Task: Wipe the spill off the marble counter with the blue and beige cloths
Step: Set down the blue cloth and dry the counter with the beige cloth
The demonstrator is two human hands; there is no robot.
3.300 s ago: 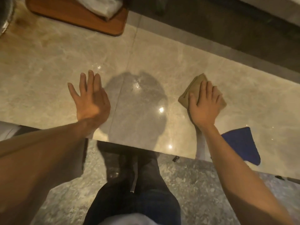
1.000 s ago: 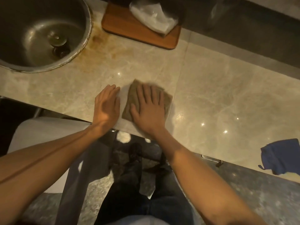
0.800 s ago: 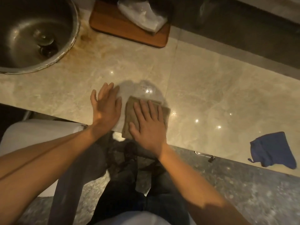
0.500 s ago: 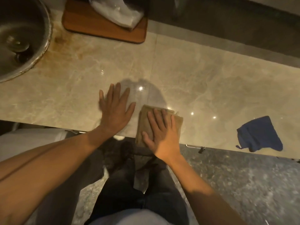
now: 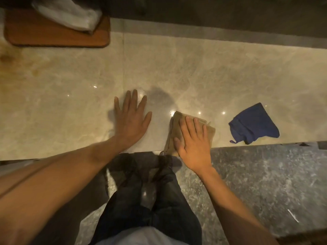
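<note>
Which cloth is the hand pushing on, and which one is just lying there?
The beige cloth is under the right hand, at the counter's front edge. The blue cloth lies untouched further right.

Left hand [image 5: 131, 119] lies flat on the worktop [image 5: 212, 71] just left of frame centre. Right hand [image 5: 192, 140] sits to its right, pressed on the folded cloth [image 5: 209, 129] at the worktop's near edge, part of it hanging over. Further right, apart from both hands, the second cloth [image 5: 254, 123] lies near that same edge. Upper left of the frame: a board [image 5: 35, 37] at the worktop's back, a plastic bag [image 5: 69, 15] on it. Floor [image 5: 265, 183] below.
</note>
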